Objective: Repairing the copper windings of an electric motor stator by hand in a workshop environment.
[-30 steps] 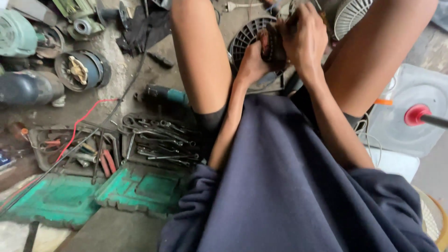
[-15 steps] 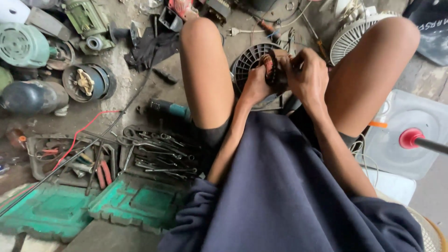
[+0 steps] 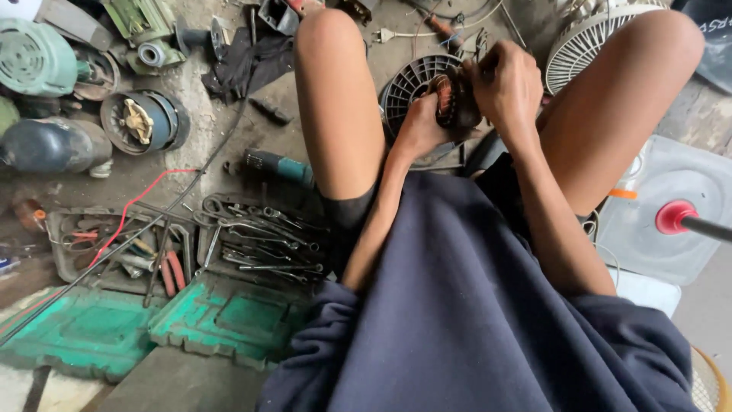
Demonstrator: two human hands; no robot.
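I sit on the floor with my knees apart. Between them my left hand point(image 3: 418, 126) and my right hand point(image 3: 511, 80) both grip a small dark motor core with copper-coloured windings point(image 3: 450, 99). The core is held just above a round black slotted fan housing point(image 3: 408, 84) on the ground. My right hand's fingers curl over the core's top and right side, and my left hand holds it from below and the left. Much of the core is hidden by my fingers.
A pile of wrenches point(image 3: 259, 236) and a green plastic tool case point(image 3: 221, 320) lie left of my left leg. Beyond are a teal power tool point(image 3: 278, 164), old motors point(image 3: 46, 57), a round stator point(image 3: 141, 122), a white fan grille point(image 3: 587, 46) and a red-tipped plunger point(image 3: 675, 217).
The view has tilted down, so my hands and the core sit lower in the picture. My fingers have shifted slightly around the core, and both hands still hold it.
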